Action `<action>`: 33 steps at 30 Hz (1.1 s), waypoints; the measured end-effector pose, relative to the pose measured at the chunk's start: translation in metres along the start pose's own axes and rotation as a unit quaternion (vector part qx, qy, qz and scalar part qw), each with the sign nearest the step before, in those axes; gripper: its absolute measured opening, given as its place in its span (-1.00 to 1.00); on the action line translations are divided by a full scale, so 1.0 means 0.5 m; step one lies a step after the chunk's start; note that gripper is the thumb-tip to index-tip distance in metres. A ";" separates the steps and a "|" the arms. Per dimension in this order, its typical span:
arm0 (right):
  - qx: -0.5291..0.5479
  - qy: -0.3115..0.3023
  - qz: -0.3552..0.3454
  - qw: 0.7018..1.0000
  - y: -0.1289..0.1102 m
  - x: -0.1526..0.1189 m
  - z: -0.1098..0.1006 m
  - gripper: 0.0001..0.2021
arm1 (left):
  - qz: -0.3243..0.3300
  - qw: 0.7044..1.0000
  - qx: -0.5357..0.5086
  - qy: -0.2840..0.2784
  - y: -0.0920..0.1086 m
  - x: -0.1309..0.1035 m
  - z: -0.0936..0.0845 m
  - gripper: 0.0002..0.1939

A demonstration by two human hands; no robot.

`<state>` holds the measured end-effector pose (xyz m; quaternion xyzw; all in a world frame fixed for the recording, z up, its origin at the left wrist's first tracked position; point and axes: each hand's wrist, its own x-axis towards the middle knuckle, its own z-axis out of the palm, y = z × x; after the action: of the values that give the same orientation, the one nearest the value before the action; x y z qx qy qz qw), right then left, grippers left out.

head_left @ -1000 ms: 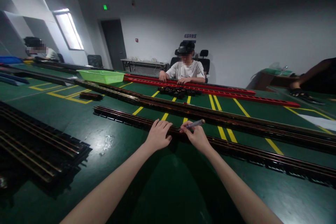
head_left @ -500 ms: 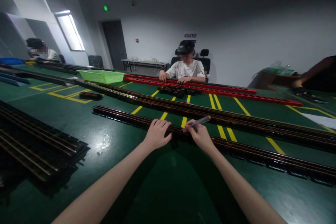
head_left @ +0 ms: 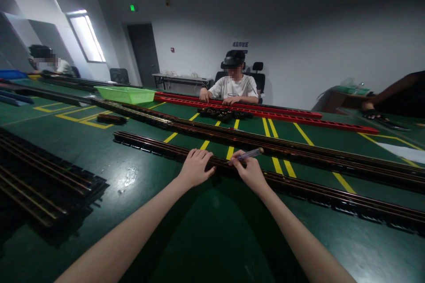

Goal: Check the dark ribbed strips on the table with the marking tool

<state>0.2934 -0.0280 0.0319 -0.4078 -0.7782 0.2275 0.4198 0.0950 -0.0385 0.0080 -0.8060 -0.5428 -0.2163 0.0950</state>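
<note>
A long dark strip (head_left: 146, 143) with thin copper-coloured rails runs slantwise across the green table in front of me. My left hand (head_left: 196, 168) lies over this strip, its fingers bent across the far edge and its thumb apart on the near side. Just to the right, my right hand (head_left: 249, 172) pinches a pen-shaped tool (head_left: 250, 154) with a translucent barrel and a tan end. The tool slants, its lower end pointing at the strip between my hands. Its tip is too small and dark to make out.
Beyond lies a second long dark railed strip (head_left: 199, 129). More strips (head_left: 43, 181) are grouped at left, near a short piece (head_left: 111, 119). Farther back are a green bin (head_left: 126, 94), red slotted rails (head_left: 292, 117) and dark parts (head_left: 226, 115). A person (head_left: 237, 84) sits opposite.
The whole view has shifted slightly, moving things a little to the left in the picture. Both my hands stay at the same part of the strip, the tool still in my right hand.
</note>
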 end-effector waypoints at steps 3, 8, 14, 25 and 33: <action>-0.009 -0.001 0.009 1.000 -0.002 0.000 -0.002 -0.85 | 0.003 1.000 0.006 0.012 -0.002 0.000 0.005 -0.65; -0.003 0.001 0.008 1.000 0.001 0.001 0.000 -0.86 | 0.003 1.000 0.010 0.019 -0.004 0.001 0.010 -0.65; 0.016 0.016 0.006 1.000 0.001 -0.001 0.006 -0.87 | -0.002 0.999 0.024 0.020 0.000 0.002 0.008 -0.72; 0.008 0.027 0.003 1.000 -0.005 0.000 0.003 -0.84 | -0.017 0.999 0.019 0.024 0.003 -0.001 0.010 -0.75; 0.006 0.019 0.007 1.000 -0.014 0.003 0.000 -0.87 | -0.007 0.999 0.020 0.036 -0.002 -0.004 0.014 -0.73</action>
<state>0.2895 -0.0307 0.0376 -0.4152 -0.7656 0.2276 0.4355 0.0953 -0.0371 0.0011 -0.7915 -0.5491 -0.2352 0.1290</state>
